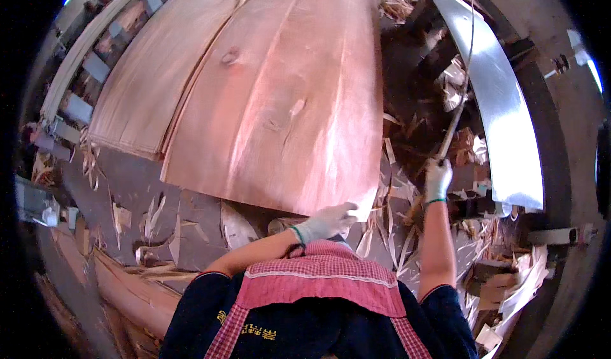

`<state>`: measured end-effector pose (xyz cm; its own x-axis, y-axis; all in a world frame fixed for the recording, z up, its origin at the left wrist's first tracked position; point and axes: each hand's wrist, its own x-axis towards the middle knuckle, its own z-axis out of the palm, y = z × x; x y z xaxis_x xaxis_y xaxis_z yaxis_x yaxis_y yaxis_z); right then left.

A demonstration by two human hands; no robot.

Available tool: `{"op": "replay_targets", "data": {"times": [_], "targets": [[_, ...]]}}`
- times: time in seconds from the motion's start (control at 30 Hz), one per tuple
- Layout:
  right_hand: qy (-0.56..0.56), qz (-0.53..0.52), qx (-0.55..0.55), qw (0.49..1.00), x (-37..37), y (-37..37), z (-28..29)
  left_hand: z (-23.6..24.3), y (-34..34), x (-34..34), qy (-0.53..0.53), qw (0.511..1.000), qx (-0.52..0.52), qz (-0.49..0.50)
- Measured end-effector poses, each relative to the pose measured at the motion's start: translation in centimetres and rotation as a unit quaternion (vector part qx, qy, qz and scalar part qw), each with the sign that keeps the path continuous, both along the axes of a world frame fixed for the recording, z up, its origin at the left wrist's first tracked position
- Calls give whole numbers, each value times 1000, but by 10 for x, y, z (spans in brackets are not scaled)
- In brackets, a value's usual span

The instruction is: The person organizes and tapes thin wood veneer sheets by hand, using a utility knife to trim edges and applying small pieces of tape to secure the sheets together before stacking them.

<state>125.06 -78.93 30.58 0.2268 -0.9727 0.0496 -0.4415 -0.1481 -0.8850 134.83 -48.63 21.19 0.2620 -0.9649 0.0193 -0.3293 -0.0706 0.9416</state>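
Observation:
A large reddish-brown wood veneer sheet (293, 104), with a knot and pale streaks, spreads out in front of me. My left hand (328, 223), in a white glove with a green cuff, grips its near right corner; the fingertips are partly blurred. In my right hand (438, 178), gloved the same way, is the near end of a long thin stick (454, 127). That stick slants up and away, past the right side of the sheet. Its far end reaches over a shiny metal panel (503, 98).
More stacked veneer sheets (153, 66) lie to the left of the large one. Torn veneer scraps (156, 222) litter the floor around me. On the right, a heap of veneer strips (509, 295) lies beside my arm. A long rail (83, 54) curves along the far left.

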Motion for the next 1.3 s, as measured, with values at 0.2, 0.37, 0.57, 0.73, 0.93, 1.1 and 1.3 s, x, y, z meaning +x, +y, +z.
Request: {"op": "replay_targets", "data": {"times": [0.2,0.37,0.57,0.73,0.93,1.1,1.3], "targets": [[224,-55,-75,970,-235,-113,-35,-55,47,-5,53,951,267,143],[224,-92,-95,966,-336,-128,-60,-79,66,-30,44,943,290,157],[232,-124,-104,959,-410,-269,-82,-110,22,-31,118,914,321,218],[424,-248,-76,868,-409,-385,4,-73,10,-31,93,890,393,213],[336,-114,-90,930,-357,-448,-16,-89,46,-25,-10,906,362,218],[244,219,-84,941,-234,-274,-244,-112,133,-8,-197,883,414,103],[167,75,439,880,-140,-2,-380,-145,128,102,-14,893,397,212]]}}
